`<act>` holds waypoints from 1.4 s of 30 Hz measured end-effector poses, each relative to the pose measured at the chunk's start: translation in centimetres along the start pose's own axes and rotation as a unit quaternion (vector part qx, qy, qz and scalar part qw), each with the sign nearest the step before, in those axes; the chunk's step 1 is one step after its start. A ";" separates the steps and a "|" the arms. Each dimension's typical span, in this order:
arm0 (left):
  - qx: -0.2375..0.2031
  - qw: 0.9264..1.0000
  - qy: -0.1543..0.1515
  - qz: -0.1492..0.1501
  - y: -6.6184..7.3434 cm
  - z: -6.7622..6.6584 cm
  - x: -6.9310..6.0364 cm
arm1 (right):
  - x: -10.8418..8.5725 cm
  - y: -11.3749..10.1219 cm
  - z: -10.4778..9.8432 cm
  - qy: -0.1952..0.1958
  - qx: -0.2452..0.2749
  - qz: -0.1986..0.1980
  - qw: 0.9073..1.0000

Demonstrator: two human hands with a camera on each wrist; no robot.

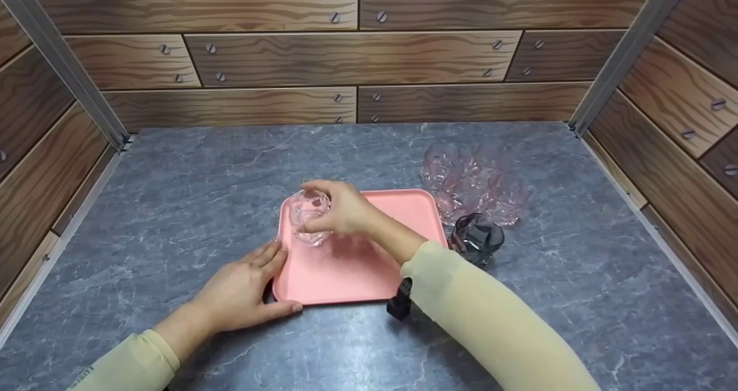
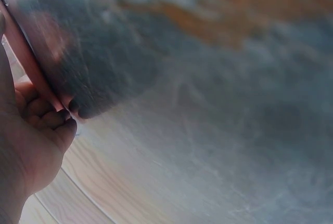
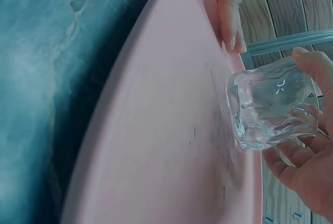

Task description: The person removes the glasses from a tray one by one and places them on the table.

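A clear, faceted drinking glass [image 1: 311, 218] is at the far left corner of the pink tray [image 1: 357, 270]. My right hand [image 1: 340, 209] holds it between thumb and fingers, reaching across the tray. In the right wrist view the glass [image 3: 276, 104] has its base at the tray's surface; whether it bears on it I cannot tell. My left hand [image 1: 242, 287] rests against the tray's near left corner, fingers along the left rim and thumb by the front edge. The left wrist view shows its fingertips [image 2: 65, 122] touching the rim.
Several pinkish clear glasses [image 1: 473, 183] stand grouped behind and right of the tray. A dark grey glass [image 1: 477, 238] stands close to the tray's right edge. Wood-patterned walls [image 1: 357, 59] enclose the grey marbled table [image 1: 202, 177] at the back and sides.
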State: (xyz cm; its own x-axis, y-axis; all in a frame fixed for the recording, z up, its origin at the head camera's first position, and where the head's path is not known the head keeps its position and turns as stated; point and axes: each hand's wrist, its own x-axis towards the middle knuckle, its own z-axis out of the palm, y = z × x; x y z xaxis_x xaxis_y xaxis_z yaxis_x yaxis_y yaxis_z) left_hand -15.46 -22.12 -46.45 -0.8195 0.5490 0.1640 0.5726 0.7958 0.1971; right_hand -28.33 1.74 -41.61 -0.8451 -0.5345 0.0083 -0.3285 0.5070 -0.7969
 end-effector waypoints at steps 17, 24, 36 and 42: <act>0.011 1.000 -0.004 -0.011 -0.4 -0.1 -0.2 | -3.8 -2.4 -5.4 0.020 0.013 -0.058 0.998; 0.009 1.000 -0.001 -0.015 -0.4 -0.2 -0.3 | -5.9 -3.4 -8.3 0.030 0.026 -0.080 0.996; 0.009 1.000 0.001 -0.011 0.0 0.0 -0.1 | -10.2 -2.9 -14.2 0.050 0.024 -0.064 0.996; 0.007 1.000 0.001 -0.002 0.3 0.0 0.1 | -12.4 -0.8 -16.8 0.068 -0.002 -0.047 0.997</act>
State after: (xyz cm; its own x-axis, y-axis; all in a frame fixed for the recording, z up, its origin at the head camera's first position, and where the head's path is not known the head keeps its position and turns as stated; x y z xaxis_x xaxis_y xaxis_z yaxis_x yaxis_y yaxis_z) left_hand -15.40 -21.88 -46.35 -0.8222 0.5446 0.1655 0.5682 0.8018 0.1848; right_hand -24.69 19.34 -30.88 -0.8602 -0.4824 0.1652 -0.4101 0.4621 -0.7863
